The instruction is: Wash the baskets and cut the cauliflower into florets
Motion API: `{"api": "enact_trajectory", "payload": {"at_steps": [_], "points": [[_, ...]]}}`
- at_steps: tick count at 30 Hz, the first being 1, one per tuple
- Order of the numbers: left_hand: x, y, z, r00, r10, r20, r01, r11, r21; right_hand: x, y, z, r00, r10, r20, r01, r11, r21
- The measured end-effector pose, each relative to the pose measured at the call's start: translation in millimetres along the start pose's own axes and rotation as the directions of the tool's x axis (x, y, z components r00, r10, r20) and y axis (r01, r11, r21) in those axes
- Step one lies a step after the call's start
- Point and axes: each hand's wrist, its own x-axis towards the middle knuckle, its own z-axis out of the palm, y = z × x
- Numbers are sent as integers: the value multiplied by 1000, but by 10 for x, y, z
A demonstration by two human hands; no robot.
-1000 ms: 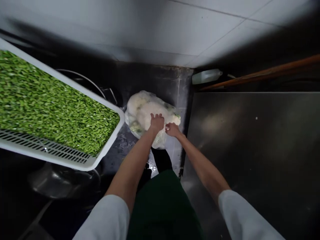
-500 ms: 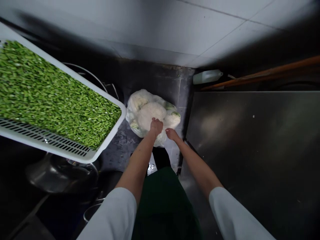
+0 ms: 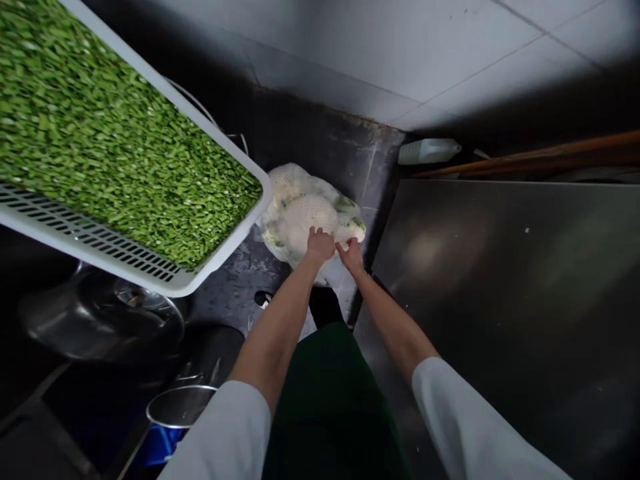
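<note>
On the dark floor lies a white mesh bag [image 3: 309, 212] filled with rounded pale vegetables, some showing green; they look like cauliflower heads. My left hand [image 3: 320, 245] has its fingers curled into the near side of the bag, gripping the mesh. Close beside it on the right, my right hand [image 3: 353, 255] pinches the mesh between thumb and fingers. Only a small gap separates the two hands. The exact bit of mesh in the right fingers is too small to make out.
A white slotted crate [image 3: 227, 250] of chopped green vegetables stands at left, its corner overlapping the bag's edge. Metal pots [image 3: 183, 407] sit below it. To the right is a dark metal surface [image 3: 500, 280], with a plastic jug [image 3: 429, 151] and wooden poles [image 3: 545, 157] by the wall.
My view has turned slightly, so the crate looks larger and nearer. My right hand has risen toward the bag and come nearer my left, its fingers pinching more upright. The bag stays on the floor.
</note>
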Motion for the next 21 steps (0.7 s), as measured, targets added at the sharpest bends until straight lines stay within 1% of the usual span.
{"api": "enact_trajectory", "payload": {"at_steps": [2, 4, 6, 8, 9, 11, 13, 15, 17, 21], "points": [[-207, -72, 19, 1000, -8, -22, 7, 999, -54, -87, 29, 77, 1000, 1, -20, 1, 998, 66], [-422, -136, 82, 1000, -22, -15, 20, 995, -95, -196, 32, 186, 999, -6, -33, 9, 995, 95], [-630, -187, 190, 1000, -26, -9, 25, 994, -108, -339, 1, 328, 999, -4, -53, 9, 996, 93], [-824, -231, 331, 999, -19, -27, 17, 995, -101, -500, -65, 494, 997, 20, -80, -14, 997, 77], [-916, -250, 410, 999, -19, -44, 14, 995, -94, -576, -108, 580, 994, 50, -97, -43, 997, 69], [-1096, -290, 581, 996, -10, -83, 3, 996, -86, -696, -200, 749, 979, 152, -134, -145, 987, 62], [-1284, -334, 769, 992, 11, -126, -24, 995, -95, -777, -273, 897, 950, 265, -167, -257, 964, 68], [-1491, -391, 975, 986, 35, -166, -53, 992, -110, -871, -285, 1018, 925, 328, -192, -319, 945, 77], [-1724, -462, 1195, 980, 36, -196, -60, 991, -118, -1038, -209, 1116, 919, 333, -211, -324, 943, 75], [-2245, -622, 1636, 974, -9, -227, -32, 984, -177, -1577, 108, 1251, 954, 206, -220, -217, 976, -26]]}}
